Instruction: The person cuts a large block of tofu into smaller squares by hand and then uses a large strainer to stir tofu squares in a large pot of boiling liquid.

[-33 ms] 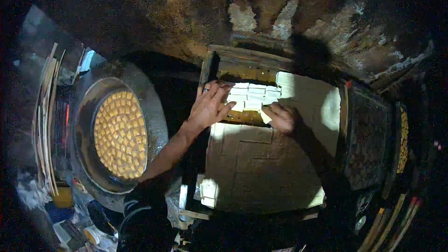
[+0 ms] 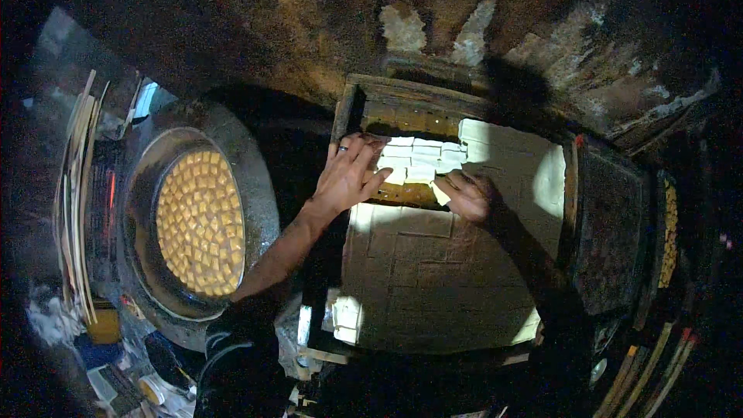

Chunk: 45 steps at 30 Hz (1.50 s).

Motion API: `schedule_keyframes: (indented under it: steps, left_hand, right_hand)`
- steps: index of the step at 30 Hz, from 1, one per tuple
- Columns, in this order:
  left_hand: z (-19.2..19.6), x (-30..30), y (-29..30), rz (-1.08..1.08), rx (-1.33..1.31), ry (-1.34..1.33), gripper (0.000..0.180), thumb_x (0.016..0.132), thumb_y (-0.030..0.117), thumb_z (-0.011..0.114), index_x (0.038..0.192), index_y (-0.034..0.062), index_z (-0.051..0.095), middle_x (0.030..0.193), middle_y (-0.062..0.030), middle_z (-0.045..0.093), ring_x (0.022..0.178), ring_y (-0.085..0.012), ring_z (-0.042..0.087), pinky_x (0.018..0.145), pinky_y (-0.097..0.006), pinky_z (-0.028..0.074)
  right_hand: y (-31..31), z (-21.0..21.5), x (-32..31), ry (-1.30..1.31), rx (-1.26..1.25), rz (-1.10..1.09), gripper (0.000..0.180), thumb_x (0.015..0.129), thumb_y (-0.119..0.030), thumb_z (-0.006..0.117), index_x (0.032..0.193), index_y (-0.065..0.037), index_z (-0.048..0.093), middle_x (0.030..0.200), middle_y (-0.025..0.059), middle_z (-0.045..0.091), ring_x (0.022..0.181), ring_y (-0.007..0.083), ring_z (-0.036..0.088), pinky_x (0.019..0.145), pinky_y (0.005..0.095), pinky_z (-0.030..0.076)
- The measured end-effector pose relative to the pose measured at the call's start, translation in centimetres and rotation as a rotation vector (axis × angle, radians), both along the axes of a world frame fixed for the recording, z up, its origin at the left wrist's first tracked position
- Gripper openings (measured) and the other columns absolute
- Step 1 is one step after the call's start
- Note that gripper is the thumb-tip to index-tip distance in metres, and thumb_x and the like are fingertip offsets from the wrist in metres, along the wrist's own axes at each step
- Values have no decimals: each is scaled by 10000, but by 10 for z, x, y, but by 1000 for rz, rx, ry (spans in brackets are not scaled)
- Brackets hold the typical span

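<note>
The left hand's (image 2: 348, 178) fingers are spread apart and lie flat on the white blocks (image 2: 418, 161), which sit in rows at the far end of the wooden tray (image 2: 402, 279). The right hand's (image 2: 464, 195) fingers curl around one block at the row's near edge. Nothing appears shifted between the two views. Both forearms reach forward over the tray; a round pan (image 2: 197, 220) of yellow cubes sits well apart to the left.

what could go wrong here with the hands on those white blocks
1. The left hand presses flat by the white blocks while the right hand grips one at the row's end; soft-looking pieces could crumble or shift out of line.
2. The wok full of yellow cubes sits right beside the left forearm; if it is hot, a backward elbow might get burned.
3. The light is dim, so misplacing a block seems easy.
</note>
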<state>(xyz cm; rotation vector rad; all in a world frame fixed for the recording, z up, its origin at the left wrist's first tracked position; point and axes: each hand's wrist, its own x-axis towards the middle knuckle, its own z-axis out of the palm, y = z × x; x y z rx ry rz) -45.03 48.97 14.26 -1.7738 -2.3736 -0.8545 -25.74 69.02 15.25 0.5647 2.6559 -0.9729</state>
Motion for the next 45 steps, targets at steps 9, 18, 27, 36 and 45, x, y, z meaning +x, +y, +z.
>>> schedule_keyframes:
  steps: [9, 18, 27, 36, 45]
  left_hand:
    - [-8, -8, 0, 143, 101, -242, 353, 861, 252, 545, 1124, 18, 517, 989, -183, 540, 1003, -356, 503, 908, -475, 325]
    - [-17, -12, -1, 166, 156, -223, 330, 845, 229, 556, 1096, 17, 520, 1022, -191, 557, 1002, -361, 509, 898, -461, 339]
    - [-17, -14, 3, 159, 127, -225, 328, 823, 229, 566, 1079, 27, 528, 1018, -174, 560, 987, -341, 509, 862, -448, 356]
    - [-16, -15, -1, 162, 125, -205, 324, 816, 216, 575, 1077, 28, 531, 989, -166, 563, 966, -335, 520, 844, -451, 358]
    - [-16, -15, -1, 147, 153, -207, 316, 832, 229, 563, 1077, 30, 531, 968, -164, 545, 953, -339, 514, 872, -458, 348]
  right_hand:
    - [38, -87, 17, 409, 1299, 808, 285, 702, -128, 612, 983, -82, 613, 771, 30, 495, 764, 192, 479, 663, 318, 388]
    - [-3, -24, 2, 325, 374, 14, 222, 824, -175, 597, 1014, -63, 568, 800, 70, 561, 796, 173, 539, 672, 340, 446]
    - [-7, -33, 40, 521, -309, -587, 311, 815, -257, 636, 1006, -37, 527, 810, 64, 559, 671, 174, 568, 563, 280, 491]
    - [-14, -39, 28, 426, -1118, -703, 350, 887, -186, 552, 1142, 20, 428, 1134, 193, 550, 1051, 284, 576, 879, 353, 496]
    - [-12, -31, 10, 228, -946, -826, 371, 899, -294, 561, 1093, 4, 455, 1041, 177, 574, 886, 238, 637, 665, 278, 523]
